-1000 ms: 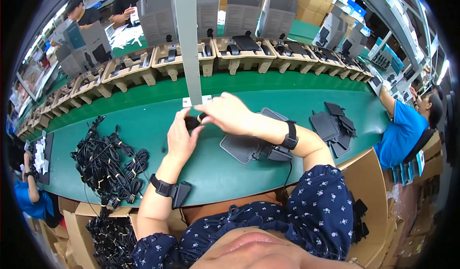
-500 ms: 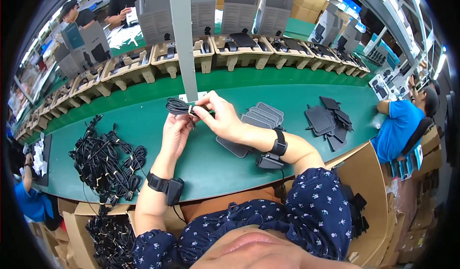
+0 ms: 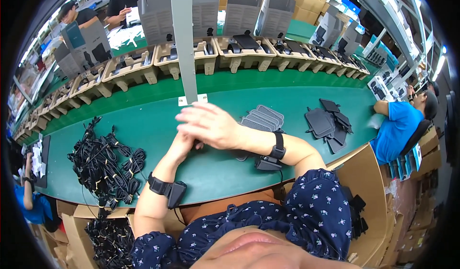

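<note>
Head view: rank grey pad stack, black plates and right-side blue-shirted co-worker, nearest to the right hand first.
1. Grey pad stack: just right of the right hand.
2. Black plates: farther right.
3. Co-worker: far right.

A green-topped workbench spreads beneath the right hand; a grey metal post rises just beyond that hand. Farther beyond stand stacked cardboard cartons; well to its right are reddish-brown floor and a lit tube lamp.
</note>
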